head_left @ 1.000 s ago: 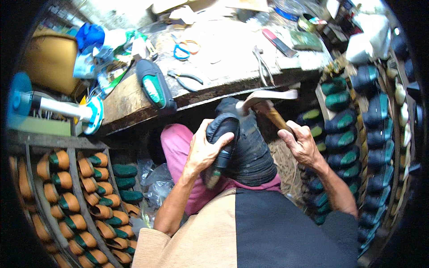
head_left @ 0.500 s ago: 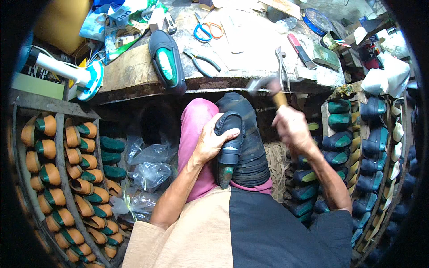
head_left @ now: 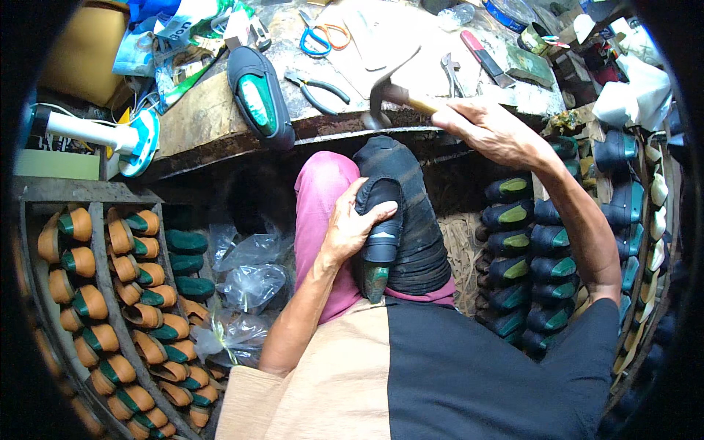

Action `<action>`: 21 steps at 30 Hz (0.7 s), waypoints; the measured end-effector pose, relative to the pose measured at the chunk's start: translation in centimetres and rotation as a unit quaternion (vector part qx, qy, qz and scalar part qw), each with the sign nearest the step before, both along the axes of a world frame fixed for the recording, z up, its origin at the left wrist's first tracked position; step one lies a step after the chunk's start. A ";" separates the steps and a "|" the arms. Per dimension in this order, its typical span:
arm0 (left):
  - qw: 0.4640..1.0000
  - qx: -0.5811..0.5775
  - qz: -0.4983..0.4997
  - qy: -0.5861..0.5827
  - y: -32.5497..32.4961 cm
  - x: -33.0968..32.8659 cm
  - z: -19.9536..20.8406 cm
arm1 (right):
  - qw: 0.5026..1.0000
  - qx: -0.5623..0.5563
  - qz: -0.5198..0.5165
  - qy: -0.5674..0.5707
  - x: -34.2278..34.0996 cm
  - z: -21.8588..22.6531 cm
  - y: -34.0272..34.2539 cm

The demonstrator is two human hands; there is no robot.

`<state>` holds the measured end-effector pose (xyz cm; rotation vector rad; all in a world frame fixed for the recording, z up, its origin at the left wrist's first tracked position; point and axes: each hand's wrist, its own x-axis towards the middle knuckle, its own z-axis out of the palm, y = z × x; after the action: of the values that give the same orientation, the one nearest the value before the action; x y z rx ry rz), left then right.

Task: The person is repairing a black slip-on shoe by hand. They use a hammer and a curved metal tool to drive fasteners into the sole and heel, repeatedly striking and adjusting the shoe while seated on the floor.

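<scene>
On my lap a black shoe (head_left: 381,248) stands on its last, with a dark green block (head_left: 372,282) showing at its near end. My left hand (head_left: 347,229) is wrapped round the shoe from the left, thumb across its top, and presses it against my thigh by the black knee cover (head_left: 414,227). In front of the bench edge, my right hand (head_left: 488,132) grips a hammer (head_left: 418,101) by its wooden handle. The hammer's metal head hangs beyond the shoe, apart from it and slightly blurred.
A workbench (head_left: 202,110) ahead bears another black shoe (head_left: 257,103), pliers (head_left: 319,92), scissors (head_left: 323,38), pincers (head_left: 452,73) and a red-handled knife (head_left: 485,60). Racks hold tan shoes (head_left: 99,337) at left and dark shoes (head_left: 507,271) at right. Plastic bags (head_left: 249,286) lie beside my left leg.
My right hand has risen away from my lap toward the bench, and the hammer head has swung left. My left hand keeps its hold on the shoe. The whole view has shifted slightly.
</scene>
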<state>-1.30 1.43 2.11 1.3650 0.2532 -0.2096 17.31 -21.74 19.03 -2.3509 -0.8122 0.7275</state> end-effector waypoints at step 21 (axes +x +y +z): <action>0.999 -0.050 0.020 -0.003 4.3 -2.0 -2.3 | 0.974 0.090 0.026 -0.207 -10.7 -2.9 1.1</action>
<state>-3.26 5.73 -0.23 1.2609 0.2621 -0.1818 6.62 -20.67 16.17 -2.3501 -1.0679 0.1684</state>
